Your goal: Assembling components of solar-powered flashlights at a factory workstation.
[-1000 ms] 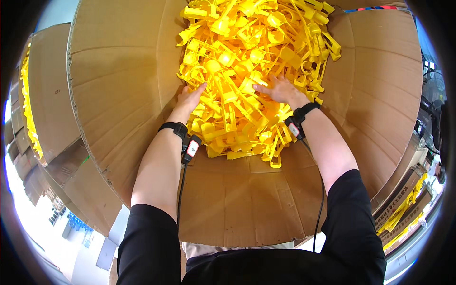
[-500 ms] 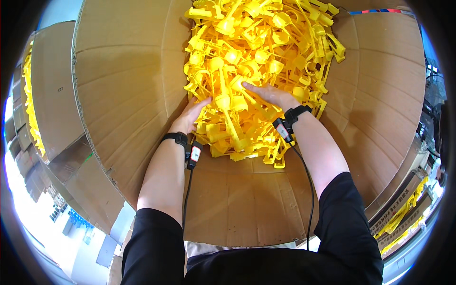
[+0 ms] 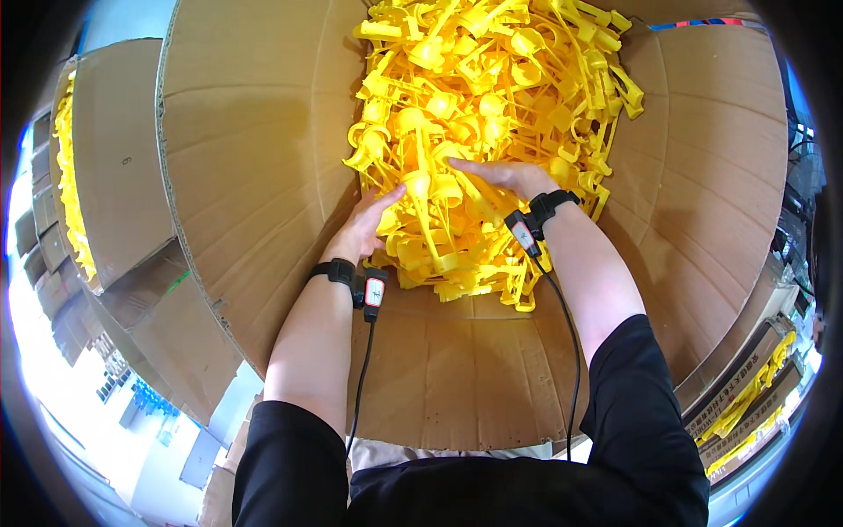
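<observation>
A deep heap of yellow plastic pieces (image 3: 457, 114) lies in a large cardboard box (image 3: 241, 132). Many have long thin stems and rounded, cup-like ends. My left hand (image 3: 362, 228) is at the heap's near left edge, thumb stretched out, its other fingers partly hidden. Opposite it, my right hand (image 3: 514, 177) reaches into the heap with a digit extended, the remaining fingers hidden below. Both hands look open, with several pieces between them. One upright piece with a round end (image 3: 416, 184) stands beside my left thumb. A black strap with a small cabled device is on each wrist.
Tall cardboard walls rise on both sides, and the near flap (image 3: 448, 378) lies before my body. Cables hang from both wrist devices (image 3: 375, 288). At far left stands another carton (image 3: 123, 158) with yellow pieces; more yellow pieces (image 3: 746, 395) sit in boxes at lower right.
The view has shifted slightly, so the box and left arm sit further right in the picture. My left hand has turned a little; the right hand stays nearly in place.
</observation>
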Motion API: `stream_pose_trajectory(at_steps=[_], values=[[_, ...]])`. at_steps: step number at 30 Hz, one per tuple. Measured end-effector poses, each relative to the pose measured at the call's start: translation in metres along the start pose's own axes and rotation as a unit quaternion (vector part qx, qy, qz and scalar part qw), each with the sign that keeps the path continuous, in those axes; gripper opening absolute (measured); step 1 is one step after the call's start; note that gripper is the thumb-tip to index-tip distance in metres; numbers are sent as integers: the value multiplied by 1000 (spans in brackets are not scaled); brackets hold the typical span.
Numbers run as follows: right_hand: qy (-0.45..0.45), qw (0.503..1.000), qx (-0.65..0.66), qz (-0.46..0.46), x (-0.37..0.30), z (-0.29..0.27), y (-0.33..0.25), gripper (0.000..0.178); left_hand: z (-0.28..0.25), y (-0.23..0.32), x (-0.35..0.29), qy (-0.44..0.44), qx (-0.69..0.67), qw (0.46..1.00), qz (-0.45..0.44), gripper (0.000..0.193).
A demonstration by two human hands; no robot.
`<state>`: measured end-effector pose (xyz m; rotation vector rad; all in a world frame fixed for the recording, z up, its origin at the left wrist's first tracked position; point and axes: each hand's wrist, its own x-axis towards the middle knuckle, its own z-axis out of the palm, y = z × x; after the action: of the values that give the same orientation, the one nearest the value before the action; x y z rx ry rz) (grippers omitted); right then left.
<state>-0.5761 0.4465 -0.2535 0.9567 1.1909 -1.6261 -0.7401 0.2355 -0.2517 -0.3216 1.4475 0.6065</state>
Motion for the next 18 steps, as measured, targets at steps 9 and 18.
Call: stream_pose_trajectory(at_steps=[9,18], values=[[4,999,-39,-8,15,-7,9,100,47,0,-15,265,-21,960,82,98],[24,997,-74,-5,-8,-3,7,104,28,-31,1,105,-122,987,23,75]])
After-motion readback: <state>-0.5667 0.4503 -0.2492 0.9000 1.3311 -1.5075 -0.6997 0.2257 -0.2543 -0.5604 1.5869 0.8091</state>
